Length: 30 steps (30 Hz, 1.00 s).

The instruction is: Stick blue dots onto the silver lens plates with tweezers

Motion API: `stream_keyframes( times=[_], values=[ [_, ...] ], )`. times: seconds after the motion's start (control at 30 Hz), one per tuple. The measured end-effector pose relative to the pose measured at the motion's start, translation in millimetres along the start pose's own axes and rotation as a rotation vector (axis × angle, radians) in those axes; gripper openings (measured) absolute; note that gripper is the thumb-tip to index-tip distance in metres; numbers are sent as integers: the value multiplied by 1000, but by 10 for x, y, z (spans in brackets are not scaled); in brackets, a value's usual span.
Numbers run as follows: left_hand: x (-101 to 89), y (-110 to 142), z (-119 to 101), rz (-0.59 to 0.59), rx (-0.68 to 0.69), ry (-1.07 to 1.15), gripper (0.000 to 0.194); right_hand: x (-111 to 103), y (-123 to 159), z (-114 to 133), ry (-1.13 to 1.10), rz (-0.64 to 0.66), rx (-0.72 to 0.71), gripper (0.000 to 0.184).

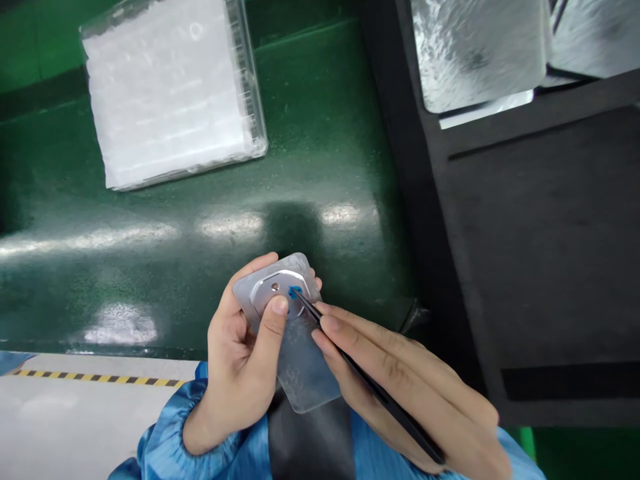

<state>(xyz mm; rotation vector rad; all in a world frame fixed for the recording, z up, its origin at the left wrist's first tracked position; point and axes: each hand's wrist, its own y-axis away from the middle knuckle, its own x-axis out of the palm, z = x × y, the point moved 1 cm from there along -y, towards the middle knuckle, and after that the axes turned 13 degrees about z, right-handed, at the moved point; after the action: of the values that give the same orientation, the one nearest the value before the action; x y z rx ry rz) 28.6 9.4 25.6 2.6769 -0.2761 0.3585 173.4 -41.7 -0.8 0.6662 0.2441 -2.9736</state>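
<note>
left hand (235, 360): holds a brushed metal plate (246, 293) from beneath, thumb pressed on its face beside a round raised ring (265, 283)
right hand (415, 380): narrow pinch on black tweezers (380, 393), tips touching a small blue piece (295, 291) on the ring
plate: held above a glossy green surface (320, 133), a clear sheet (305, 373) extending below it
nearby: a plastic-wrapped white pack (173, 87), a black foam case (550, 253), a blue sleeve (165, 433)

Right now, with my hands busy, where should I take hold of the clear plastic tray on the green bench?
Probably at the near edge of the clear plastic tray, coming from your side: it lies flat on the green bench, and that straight rim faces you.
</note>
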Motion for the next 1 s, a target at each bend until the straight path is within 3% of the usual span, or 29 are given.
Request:
stream_keyframes(
  times=[0.17,0.37,0.53,0.67,0.87,1.0],
  values=[
    [2,11,-4,2,-5,-26,30,17,-97,95,111,-156,-68,54],
    [-2,22,2,-22,-21,-63,31,-11,-87,85,101,-37,-66,49],
    [-3,18,7,-13,-20,-64,30,-22,-92,78,102,-95,-86,52],
    [6,12,9,-19,-4,-39,29,-49,-85,85,72,19,-56,51],
    [13,7,-4,-2,16,-5,29,-49,-77,63,70,-39,-95,52],
    [10,17,0,-22,6,-25,28,-55,-78,68,83,35,-100,51]
  ],
)
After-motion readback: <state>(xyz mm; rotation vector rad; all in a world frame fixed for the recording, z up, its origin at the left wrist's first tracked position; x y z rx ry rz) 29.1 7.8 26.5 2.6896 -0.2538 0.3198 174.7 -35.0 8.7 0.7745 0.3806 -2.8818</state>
